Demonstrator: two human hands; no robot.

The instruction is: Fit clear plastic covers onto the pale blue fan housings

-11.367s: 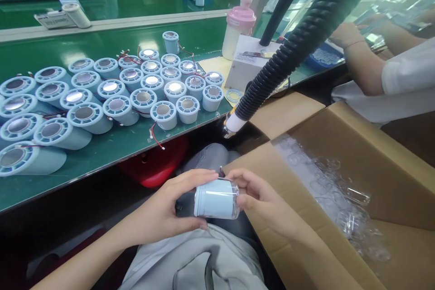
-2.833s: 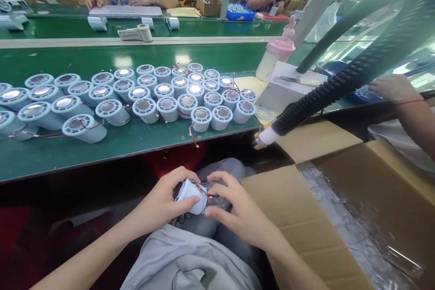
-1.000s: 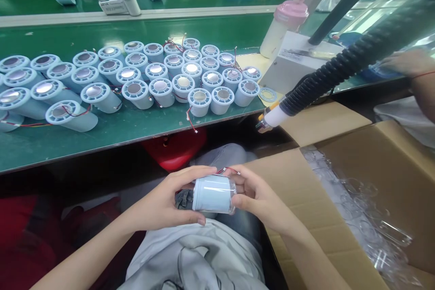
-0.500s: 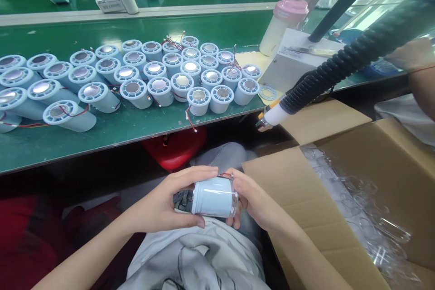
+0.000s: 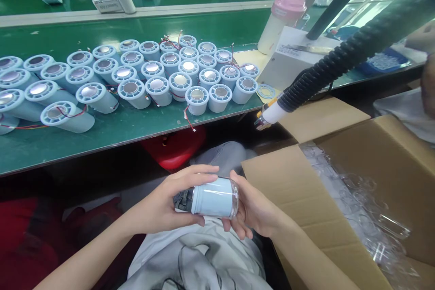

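Note:
Over my lap I hold a pale blue cylinder [image 5: 212, 197] lying on its side, with a clear plastic cap on its right end. My left hand [image 5: 166, 204] wraps around its left end, thumb underneath and fingers over the top. My right hand [image 5: 249, 208] cups the capped end from the right and below, fingers spread under it. On the green bench [image 5: 136, 127] in front stand several more pale blue cylinders [image 5: 197, 99] with round metal tops and thin red wires.
An open cardboard box [image 5: 340, 181] holding clear plastic caps [image 5: 360, 199] sits at my right. A black corrugated hose [image 5: 326, 72] with a white nozzle hangs over the bench edge. A white unit [image 5: 292, 59] and pink-capped bottle [image 5: 280, 22] stand behind. Another person's arm [image 5: 426, 77] is at far right.
My right hand has slid from gripping the capped end's side to cupping it from beneath with fingers opened out. The cylinder sits slightly lower in my lap.

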